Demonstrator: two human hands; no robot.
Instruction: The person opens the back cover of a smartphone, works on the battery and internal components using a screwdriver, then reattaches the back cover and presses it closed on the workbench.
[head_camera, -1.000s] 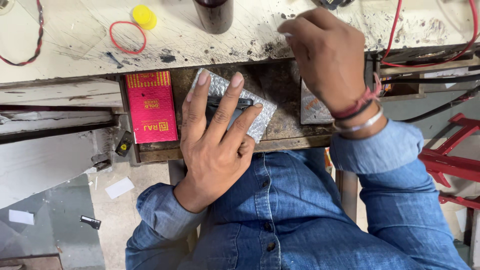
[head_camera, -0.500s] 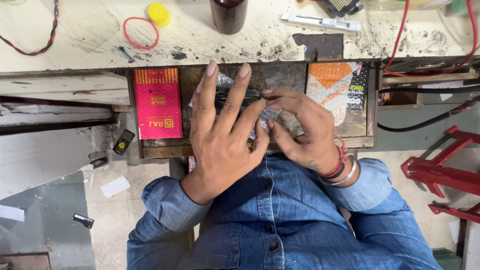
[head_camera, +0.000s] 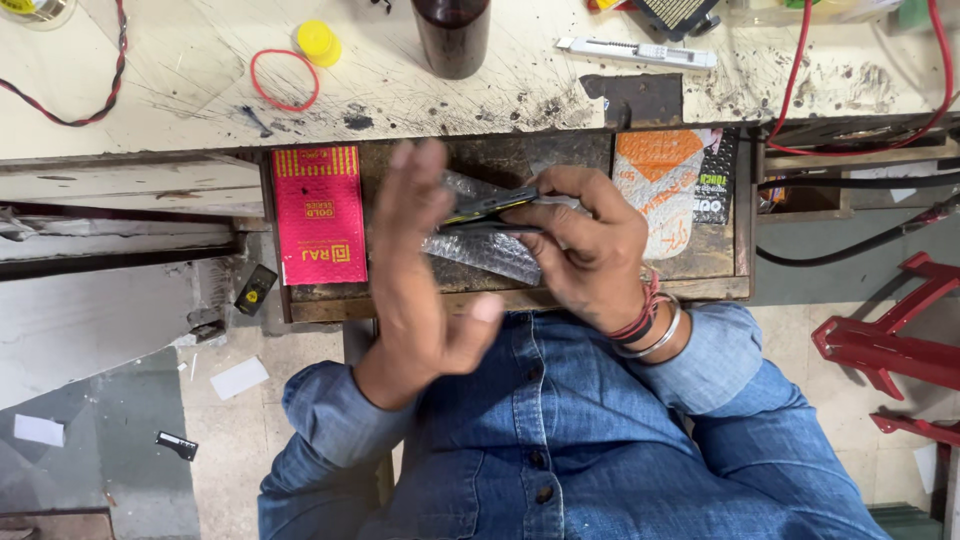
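Observation:
My right hand (head_camera: 590, 250) grips a thin dark flat device (head_camera: 492, 207) with a yellow edge, held edge-on over an open wooden drawer (head_camera: 520, 300). Under and around the device hangs clear bubble wrap (head_camera: 480, 250). My left hand (head_camera: 420, 270) is open, palm turned toward the device, fingers spread and blurred, close to the wrap on its left side. Whether the left fingers touch the wrap I cannot tell. Both arms wear blue denim sleeves; the right wrist has red thread and a metal bangle.
In the drawer lie a red flat box (head_camera: 318, 215) at left and an orange-and-white pouch (head_camera: 665, 190) at right. On the scratched bench top stand a dark bottle (head_camera: 452, 35), a red rubber band (head_camera: 284, 80), a yellow cap (head_camera: 317, 42) and a utility knife (head_camera: 635, 52). Red metal frame (head_camera: 890, 340) at right.
My right hand came down from the bench to the drawer and lifted the dark device on edge. My left hand rose off the bubble wrap and turned palm sideways.

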